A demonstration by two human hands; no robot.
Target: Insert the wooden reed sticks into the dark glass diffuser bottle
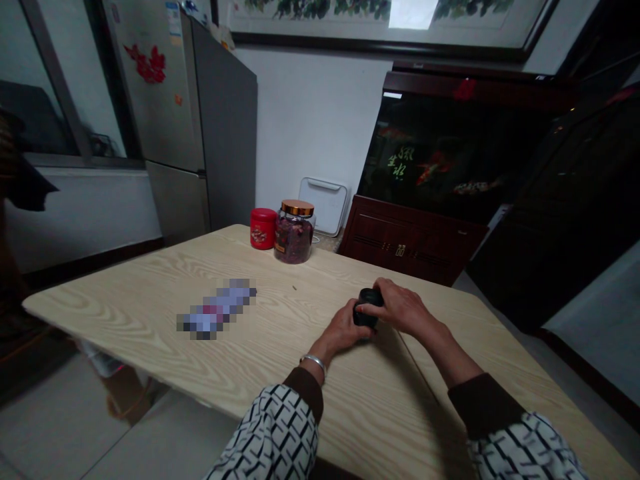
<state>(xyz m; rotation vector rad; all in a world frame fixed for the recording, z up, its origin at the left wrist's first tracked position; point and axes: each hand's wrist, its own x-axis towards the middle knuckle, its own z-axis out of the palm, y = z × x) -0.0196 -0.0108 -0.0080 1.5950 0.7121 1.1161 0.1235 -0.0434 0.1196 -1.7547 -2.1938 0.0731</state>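
A small black round container (367,307) stands on the light wooden table (165,280), right of its middle. My left hand (344,328) wraps round the container's left side, a silver bangle on that wrist. My right hand (401,307) lies over its top and right side with fingers curled on it. Both hands are closed on the container, which is mostly hidden between them.
A glass jar with a copper lid (295,231) and a red tin (263,228) stand at the table's far edge. A blurred flat object (217,309) lies left of my hands. A fridge (190,120), a fish tank (450,153) and a dark cabinet (410,237) are behind.
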